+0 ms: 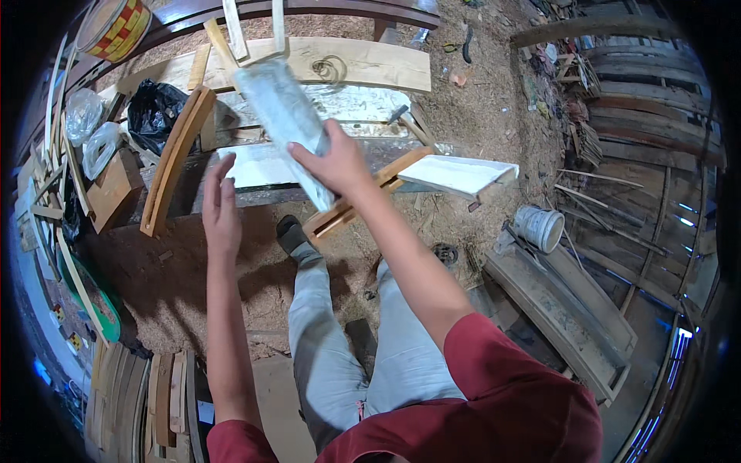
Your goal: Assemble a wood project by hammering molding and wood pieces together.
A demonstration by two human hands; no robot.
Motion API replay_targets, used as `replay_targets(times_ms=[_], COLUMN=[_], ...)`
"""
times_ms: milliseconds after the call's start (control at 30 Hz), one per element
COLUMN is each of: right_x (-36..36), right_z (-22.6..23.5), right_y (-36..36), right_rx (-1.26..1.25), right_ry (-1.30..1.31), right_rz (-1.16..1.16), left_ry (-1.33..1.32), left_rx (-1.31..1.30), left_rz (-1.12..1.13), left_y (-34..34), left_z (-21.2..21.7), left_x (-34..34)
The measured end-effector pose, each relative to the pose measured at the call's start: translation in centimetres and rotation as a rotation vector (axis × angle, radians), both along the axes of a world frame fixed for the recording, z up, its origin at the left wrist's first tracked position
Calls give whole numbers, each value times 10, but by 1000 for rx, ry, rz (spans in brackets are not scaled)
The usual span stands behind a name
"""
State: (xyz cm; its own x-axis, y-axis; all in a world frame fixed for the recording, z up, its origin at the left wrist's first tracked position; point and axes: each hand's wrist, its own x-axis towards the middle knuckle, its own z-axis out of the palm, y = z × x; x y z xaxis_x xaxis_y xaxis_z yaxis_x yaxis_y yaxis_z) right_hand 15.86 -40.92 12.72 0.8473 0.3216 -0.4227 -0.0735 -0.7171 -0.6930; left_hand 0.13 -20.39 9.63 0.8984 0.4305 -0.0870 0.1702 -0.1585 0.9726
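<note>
My right hand (336,160) grips the lower part of a whitish-grey board (279,104), thumb across its face and the other fingers mostly hidden. The board is tilted up over the low bench. My left hand (222,204) is apart from it, fingers stretched out and holding nothing. Below the raised board, a white-coated board (262,166) lies on the bench. A brown grooved wooden rail (396,168) slants beneath my right forearm, with another white board (463,171) beside it to the right. A second grooved rail (176,166) leans left of my left hand.
Pale planks (378,63) and a hammer (398,114) lie beyond the bench. A black plastic bag (154,109) and patterned bucket (116,35) stand left. A white bucket (539,226) and wooden trough (552,301) are right. Sawdust covers the floor (478,116).
</note>
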Motion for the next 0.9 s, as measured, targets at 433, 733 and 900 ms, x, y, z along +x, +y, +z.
replay_targets(times_ms=[433, 733, 900], right_x=[-55, -16, 7], right_z=[109, 143, 90], right_y=[-172, -289, -290], right_rx=[500, 382, 300], right_ry=[-267, -790, -654], right_rz=[430, 165, 149], left_ry=[-621, -429, -278], left_rx=[-805, 48, 179], left_rz=[-276, 281, 198], left_y=[-134, -224, -242], left_z=[77, 82, 70], left_x=[-4, -2, 5])
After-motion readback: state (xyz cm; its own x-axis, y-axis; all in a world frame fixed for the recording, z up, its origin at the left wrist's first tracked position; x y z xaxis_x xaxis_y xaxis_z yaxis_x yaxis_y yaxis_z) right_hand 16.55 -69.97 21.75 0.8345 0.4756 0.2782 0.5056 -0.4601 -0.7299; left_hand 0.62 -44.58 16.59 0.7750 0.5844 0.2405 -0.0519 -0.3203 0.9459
